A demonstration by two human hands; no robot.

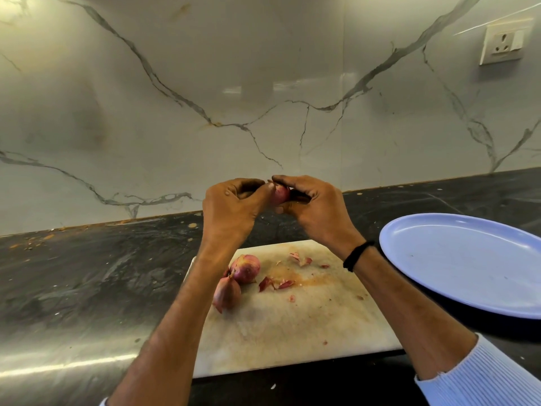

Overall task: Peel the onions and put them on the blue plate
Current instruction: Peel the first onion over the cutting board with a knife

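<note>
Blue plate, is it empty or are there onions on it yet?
Empty as far as visible: the blue plate shows bare surface; its right edge is cut off.

1. Both arms reach forward, and the hands meet raised at the centre of the view, fingertips close together.
2. The left hand point(231, 206) shows its back to the camera. Its fingers are curled and its thumb tip pinches the small onion point(280, 193).
3. The right hand point(313, 206) grips the same onion from the other side, forefinger arched over the top.
4. The left forearm point(175, 317) is bare.
5. The right wrist wears a black band point(358, 254), and a pale blue ribbed sleeve point(480, 373) covers the arm lower down.
</note>
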